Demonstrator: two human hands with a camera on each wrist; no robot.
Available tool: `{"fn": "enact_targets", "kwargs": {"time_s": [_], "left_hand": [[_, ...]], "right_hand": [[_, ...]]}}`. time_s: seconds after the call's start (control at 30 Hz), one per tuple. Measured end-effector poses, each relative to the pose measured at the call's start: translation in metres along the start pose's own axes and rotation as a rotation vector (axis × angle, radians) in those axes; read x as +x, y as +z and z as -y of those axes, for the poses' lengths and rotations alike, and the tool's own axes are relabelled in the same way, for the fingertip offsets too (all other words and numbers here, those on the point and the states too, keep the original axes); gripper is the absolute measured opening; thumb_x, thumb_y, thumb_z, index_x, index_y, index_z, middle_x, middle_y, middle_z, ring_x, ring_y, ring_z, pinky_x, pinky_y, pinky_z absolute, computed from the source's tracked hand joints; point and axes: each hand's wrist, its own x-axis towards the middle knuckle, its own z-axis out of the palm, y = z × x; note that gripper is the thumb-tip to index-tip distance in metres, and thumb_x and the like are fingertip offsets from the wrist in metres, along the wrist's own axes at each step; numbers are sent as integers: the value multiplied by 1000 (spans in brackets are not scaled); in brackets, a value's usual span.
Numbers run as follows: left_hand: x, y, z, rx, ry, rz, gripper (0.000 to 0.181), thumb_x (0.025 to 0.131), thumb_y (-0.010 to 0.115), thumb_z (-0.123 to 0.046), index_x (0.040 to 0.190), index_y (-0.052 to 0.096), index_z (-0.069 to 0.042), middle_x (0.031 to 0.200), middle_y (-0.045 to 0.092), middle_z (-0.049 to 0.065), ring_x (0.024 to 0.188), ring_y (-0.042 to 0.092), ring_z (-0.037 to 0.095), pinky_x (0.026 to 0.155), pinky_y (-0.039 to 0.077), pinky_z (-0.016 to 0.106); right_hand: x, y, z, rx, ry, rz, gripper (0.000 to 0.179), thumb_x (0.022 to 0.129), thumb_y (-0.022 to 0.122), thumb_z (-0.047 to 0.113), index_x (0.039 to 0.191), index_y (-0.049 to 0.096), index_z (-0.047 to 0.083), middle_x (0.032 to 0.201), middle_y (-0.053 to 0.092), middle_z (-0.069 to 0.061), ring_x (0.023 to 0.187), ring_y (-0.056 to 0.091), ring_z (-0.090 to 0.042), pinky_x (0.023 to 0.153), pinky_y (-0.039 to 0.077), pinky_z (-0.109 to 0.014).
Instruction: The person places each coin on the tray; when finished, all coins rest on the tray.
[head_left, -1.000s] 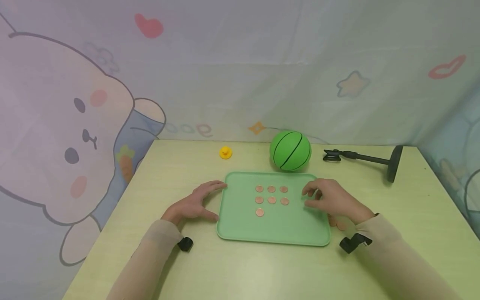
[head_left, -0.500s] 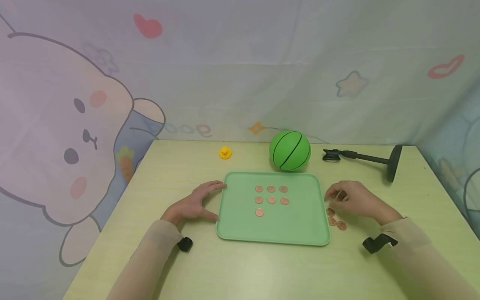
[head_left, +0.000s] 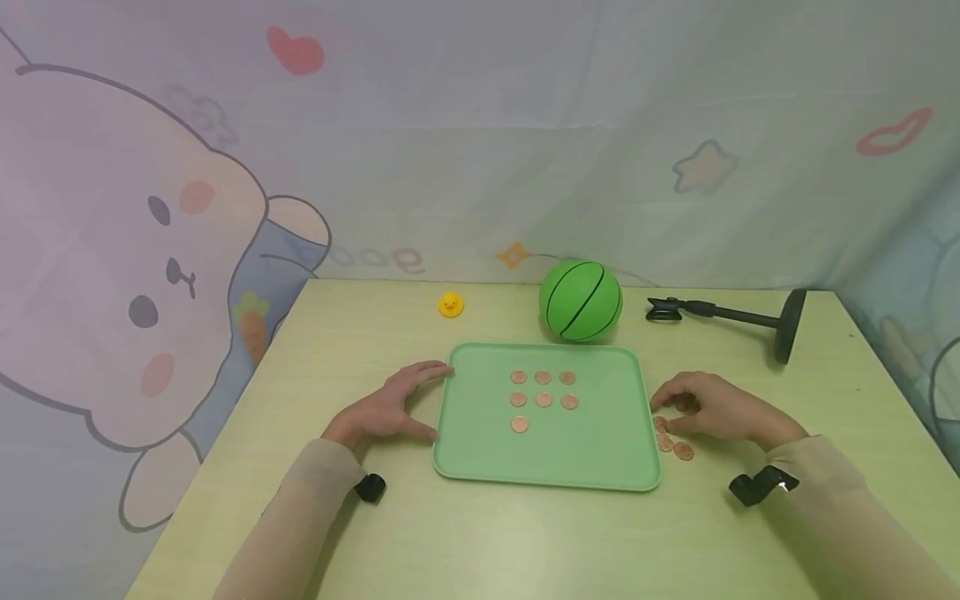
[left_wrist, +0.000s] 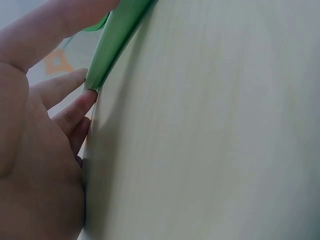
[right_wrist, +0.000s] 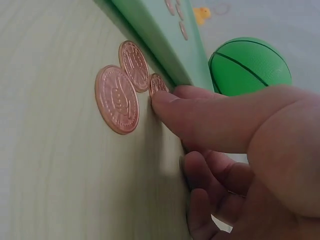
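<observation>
L hand spread wide at tray's 9 o'clock, prob. to steady it. R hand: thumb on coin, tray's 3 o'clock; can't tell if pinched.

You work at a pale yellow-green table with faint wood-like grain. A light-green rectangular tray with a raised rim lies flat near its middle. Just off the tray's right side, three round copper-coloured embossed coins lie in a cluster on the table itself, two of them touching. Beyond the tray, toward the far edge, you have a bright green ball with black lines, a small yellow toy duck to its left and — over to the right — a black stand with a thin rod, lying on its side, its round base up on edge.
</observation>
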Motion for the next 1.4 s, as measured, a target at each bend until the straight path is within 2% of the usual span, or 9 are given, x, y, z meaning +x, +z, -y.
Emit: {"fn": "enact_targets", "kwargs": {"time_s": [0.27,0.53,0.77,0.97,1.4], "left_hand": [[1,0,1,6,8,1,103,74,95,-30,162,41,-25,172,25,5,159,16,35,125,13,67],[1,0,1,3,3,-1,103,74,95,-28,162,42,-24,172,25,5,159,16,35,126,12,67],[1,0,3,10,13,-1,103,74,96,-28,161,42,-24,171,26,5,159,16,34,126,13,66],[2,1,4,6,15,2,102,74,95,-28,161,42,-25,171,26,4,159,16,34,126,12,67],[2,1,4,9,10,-1,102,74,95,-29,161,42,-25,172,25,5,159,16,35,125,12,68]], "right_hand": [[1,1,0,-24,-15,-8,19,94,80,12,110,80,20,109,69,3,97,62,-11,84,55,-27],[3,1,2,-38,-46,-35,16,95,78,7,109,79,15,103,72,2,85,61,-6,76,54,-25],[7,1,0,-70,-20,-16,14,95,77,8,106,76,16,97,68,7,87,60,-6,77,53,-26],[10,1,5,-116,-30,3,12,94,77,7,102,73,15,92,64,7,83,56,-7,74,51,-27],[12,-1,7,-141,-44,38,14,95,74,3,96,69,16,86,61,7,79,53,-8,71,48,-26]]}}
